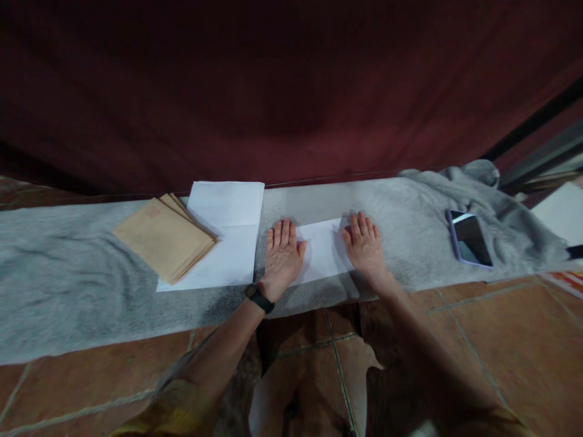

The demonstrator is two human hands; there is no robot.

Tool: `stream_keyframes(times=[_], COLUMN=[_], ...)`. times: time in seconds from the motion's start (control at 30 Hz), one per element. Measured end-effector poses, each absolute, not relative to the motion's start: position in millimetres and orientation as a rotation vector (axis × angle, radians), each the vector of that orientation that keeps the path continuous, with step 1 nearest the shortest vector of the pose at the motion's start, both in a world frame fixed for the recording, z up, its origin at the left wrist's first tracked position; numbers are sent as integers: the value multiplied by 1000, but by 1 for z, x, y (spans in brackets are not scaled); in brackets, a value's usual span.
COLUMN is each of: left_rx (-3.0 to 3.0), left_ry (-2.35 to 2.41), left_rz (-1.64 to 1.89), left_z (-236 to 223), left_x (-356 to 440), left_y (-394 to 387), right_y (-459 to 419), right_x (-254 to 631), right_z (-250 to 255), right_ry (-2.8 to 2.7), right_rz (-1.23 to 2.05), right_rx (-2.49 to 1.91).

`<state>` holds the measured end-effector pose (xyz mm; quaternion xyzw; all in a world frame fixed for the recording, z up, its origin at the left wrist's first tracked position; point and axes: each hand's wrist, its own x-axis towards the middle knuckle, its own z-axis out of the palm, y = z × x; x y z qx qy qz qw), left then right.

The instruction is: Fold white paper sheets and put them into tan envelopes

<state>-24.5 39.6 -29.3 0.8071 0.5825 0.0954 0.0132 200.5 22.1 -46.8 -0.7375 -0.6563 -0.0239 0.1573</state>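
Observation:
A white sheet of paper (321, 250), a narrow strip in shape, lies flat on the grey cloth in front of me. My left hand (284, 255) rests palm down over its left end, fingers stretched out. On the right end lies my right hand (363, 244), also flat with the fingers extended. Both hands cover parts of the paper's short edges. Left of my left hand is a stack of larger white paper (237, 243) with a crease across it. Several brown envelopes (166, 240) lie fanned partly on top of that stack.
Grey cloth (91, 303) covers the long narrow surface and bunches up at the right. A phone (471, 238) in a purple case lies there. Behind hangs a dark red curtain (291, 91). Below the front edge is a tiled floor (510, 340).

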Motion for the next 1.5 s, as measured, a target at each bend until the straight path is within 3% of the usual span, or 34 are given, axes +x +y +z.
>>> stream_keyframes(times=[0.33, 1.5], left_rx=[2645, 2499], left_ry=[1510, 1757], left_rz=[245, 237], left_z=[-28, -30], left_x=[-3, -17], left_y=[15, 37], right_y=[14, 17], right_x=[161, 193], right_z=[-46, -43], right_ry=[-2183, -1905], right_rz=[71, -63], right_rx=[-1827, -2182])
